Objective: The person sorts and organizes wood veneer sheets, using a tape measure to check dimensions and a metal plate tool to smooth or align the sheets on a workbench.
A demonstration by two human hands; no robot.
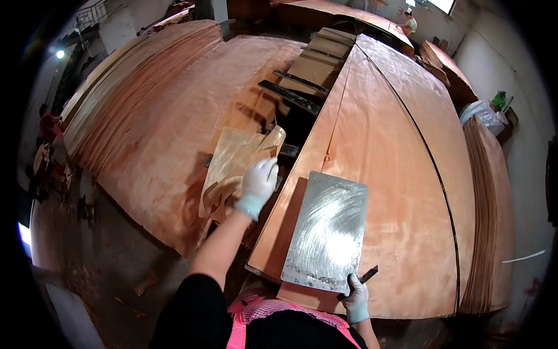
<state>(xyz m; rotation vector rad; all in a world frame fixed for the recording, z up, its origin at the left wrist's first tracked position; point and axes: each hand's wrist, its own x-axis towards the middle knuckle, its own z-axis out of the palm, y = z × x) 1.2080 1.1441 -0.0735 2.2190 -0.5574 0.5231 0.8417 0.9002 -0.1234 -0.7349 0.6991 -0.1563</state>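
Note:
My left hand [259,182], in a white glove, is out ahead over the gap between two veneer stacks, its fingers closed. It is right beside a pale, torn piece of wood veneer [231,152] with curled edges; what the fingers hold, if anything, is hidden. At the near edge of the right veneer stack [401,192], my gloved right hand [356,302] is closed around a dark, flat knife-like tool [368,274]. Just ahead of that hand, a scratched, shiny metal plate [326,230] lies flat on the top sheet.
A broad veneer stack [168,122] fills the left side. Dark bars [290,96] cross the gap between stacks. A dark curved line [421,131] runs along the right sheet. More veneer [485,221] stands near the right wall, below a white plastic bag [483,115]. Another person [410,24] is far back.

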